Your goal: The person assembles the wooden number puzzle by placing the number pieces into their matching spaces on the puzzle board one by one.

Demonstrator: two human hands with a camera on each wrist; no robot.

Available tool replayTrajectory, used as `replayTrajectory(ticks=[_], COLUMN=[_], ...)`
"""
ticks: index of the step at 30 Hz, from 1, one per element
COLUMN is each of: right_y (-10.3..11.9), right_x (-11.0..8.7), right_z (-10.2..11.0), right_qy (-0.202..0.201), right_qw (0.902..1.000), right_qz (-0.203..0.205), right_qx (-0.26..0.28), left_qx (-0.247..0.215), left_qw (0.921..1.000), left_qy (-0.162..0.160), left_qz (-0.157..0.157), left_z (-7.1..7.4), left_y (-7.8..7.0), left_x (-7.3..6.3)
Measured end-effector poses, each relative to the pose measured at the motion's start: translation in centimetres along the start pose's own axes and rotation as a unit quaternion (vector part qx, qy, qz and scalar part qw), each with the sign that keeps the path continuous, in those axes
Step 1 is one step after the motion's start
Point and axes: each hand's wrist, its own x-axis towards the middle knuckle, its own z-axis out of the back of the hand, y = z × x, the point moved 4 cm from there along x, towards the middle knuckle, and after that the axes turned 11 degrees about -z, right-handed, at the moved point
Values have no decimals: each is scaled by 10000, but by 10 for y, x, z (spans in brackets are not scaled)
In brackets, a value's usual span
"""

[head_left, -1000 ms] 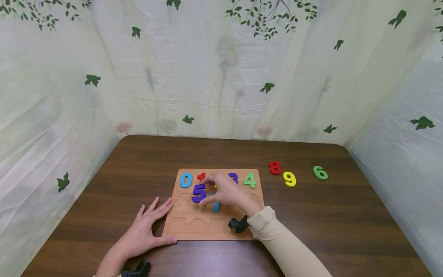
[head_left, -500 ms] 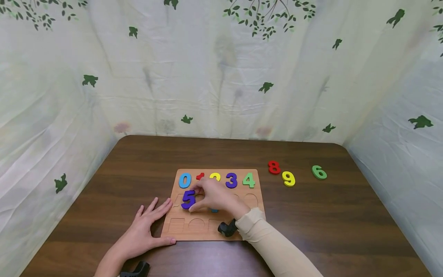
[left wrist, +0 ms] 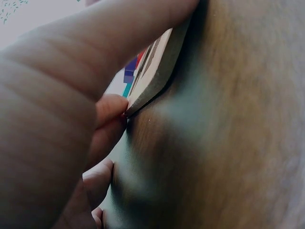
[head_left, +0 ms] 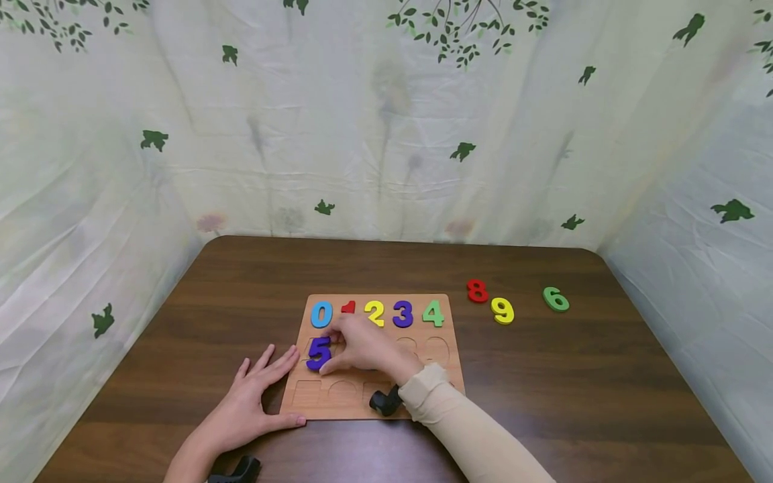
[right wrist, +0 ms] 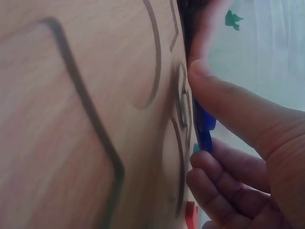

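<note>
My right hand [head_left: 368, 347] pinches a purple number 5 [head_left: 319, 353] between thumb and fingers, over the left of the middle row on the wooden number board [head_left: 320, 406]. In the right wrist view the blue-purple 5 [right wrist: 205, 125] shows between the thumb and fingertips, close to the board. My left hand [head_left: 253, 402] lies at the board's lower left with fingers spread. Its fingertips touch the left edge and its thumb rests along the front corner. On the top row sit a blue 0 [head_left: 322, 314], a partly hidden red 1 [head_left: 348, 307], a yellow 2 [head_left: 374, 312], a purple 3 [head_left: 402, 314] and a green 4 [head_left: 433, 314].
To the right of the board, a red 8 [head_left: 477, 291], a yellow 9 [head_left: 502, 310] and a green 6 [head_left: 555, 299] lie on the brown table [head_left: 574, 376]. A pale curtain [head_left: 386, 147] with leaf prints hangs behind and beside the table.
My right hand has carried the purple 5 left and slightly nearer me across the board. The blue 7 seen earlier is now hidden by that hand. My left hand stays put.
</note>
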Motion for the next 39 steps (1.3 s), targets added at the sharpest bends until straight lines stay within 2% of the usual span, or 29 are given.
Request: replayTrajectory(ticks=[15, 20, 31, 36, 39], right_y=[3, 2, 5, 9, 16], right_x=[4, 6, 3, -1, -3], right_z=[-7, -11, -9, -12, -16], right_qy=[-83, -109, 19, -194, -431], right_qw=[9999, 9999, 9998, 9995, 9969], right_qz=[38, 8, 176, -89, -77], right_qx=[-122, 21, 35, -224, -661], left_qx=[-13, -25, -42, -46, -82], left_qw=[10000, 10000, 9999, 9998, 9999], left_qy=[0, 0, -17, -42, -67], left_qz=[-27, -52, -111, -169, -136], left_z=[-1, -1, -1, -1, -2], left_y=[1, 1, 1, 1, 2], left_x=[0, 0, 2, 1, -1])
